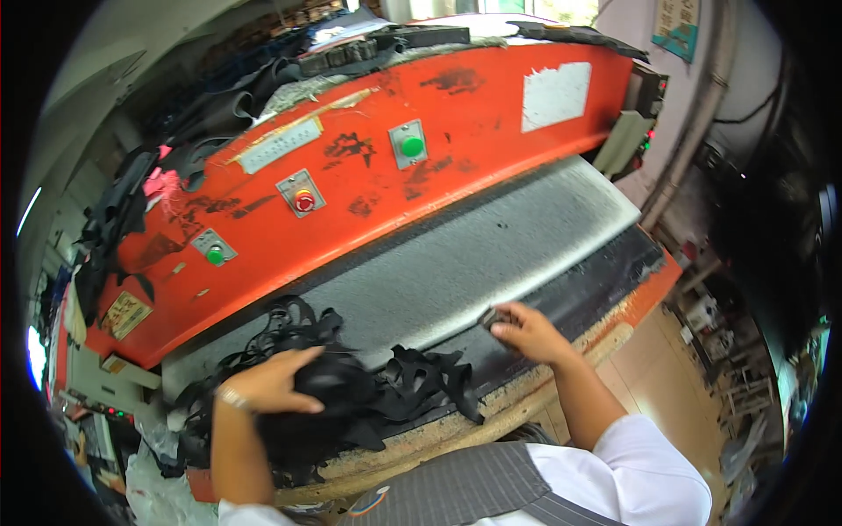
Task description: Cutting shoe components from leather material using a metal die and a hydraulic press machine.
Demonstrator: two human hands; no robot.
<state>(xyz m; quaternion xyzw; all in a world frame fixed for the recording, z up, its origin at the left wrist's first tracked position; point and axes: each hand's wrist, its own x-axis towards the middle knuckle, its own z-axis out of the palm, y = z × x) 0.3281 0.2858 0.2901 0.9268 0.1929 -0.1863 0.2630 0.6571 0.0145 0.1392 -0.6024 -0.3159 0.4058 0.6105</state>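
Observation:
My left hand (274, 380) is over a tangled heap of black cut-out scraps (351, 394), its thumb and a finger spread apart. Whether it presses on the scraps I cannot tell. More of the heap trails right along the dark front ledge. My right hand (531, 335) pinches a small dark block-like piece (491, 319) at the front edge of the pale grey pad (447, 250). What that piece is made of does not show.
An orange machine beam (360, 114) spans the far side, with green buttons (411, 146) and a red button (303, 201). Dark sheet material (237, 110) is piled on top. A worn ledge (605, 346) runs nearest me. Clear plastic bags (167, 486) lie at lower left.

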